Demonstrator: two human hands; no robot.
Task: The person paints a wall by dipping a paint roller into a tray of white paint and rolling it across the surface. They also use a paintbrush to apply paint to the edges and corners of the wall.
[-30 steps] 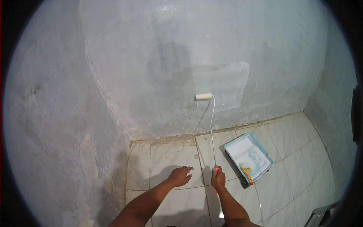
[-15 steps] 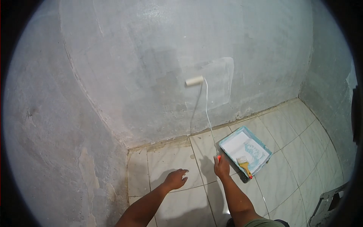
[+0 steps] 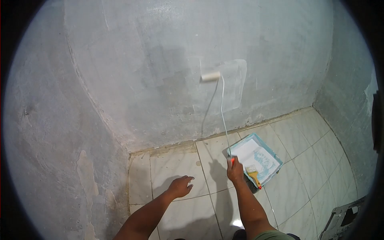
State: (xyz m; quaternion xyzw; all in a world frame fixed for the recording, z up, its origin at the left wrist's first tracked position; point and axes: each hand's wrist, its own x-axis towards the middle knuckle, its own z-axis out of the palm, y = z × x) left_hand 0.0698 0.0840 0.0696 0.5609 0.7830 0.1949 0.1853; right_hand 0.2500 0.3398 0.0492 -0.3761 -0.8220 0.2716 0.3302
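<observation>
My right hand [image 3: 235, 169] is wrapped round the red handle of a long-framed paint roller [image 3: 211, 77]. The roller's pale sleeve lies against the grey wall [image 3: 160, 100], on the left part of a lighter, wet-looking painted patch [image 3: 234, 90]. Over the floor tiles, my left hand [image 3: 181, 187] holds nothing, its fingers apart. Beside my right hand sits a light-blue paint tray [image 3: 276, 157] with white paint in it. A paintbrush [image 3: 253, 176] with a yellow handle and red tip rests across the tray's near edge.
Pale marbled tiles [image 3: 176, 168] cover the floor up to the wall's base. A left wall [image 3: 48, 160] with peeling plaster and a right wall [image 3: 348, 80] close in the corner. A grey metal-looking object [image 3: 340, 218] stands at the lower right.
The roller has moved up and slightly right on the wall, and a fresh pale streak shows near its left end. My right hand rose a little with it. My left hand stays empty.
</observation>
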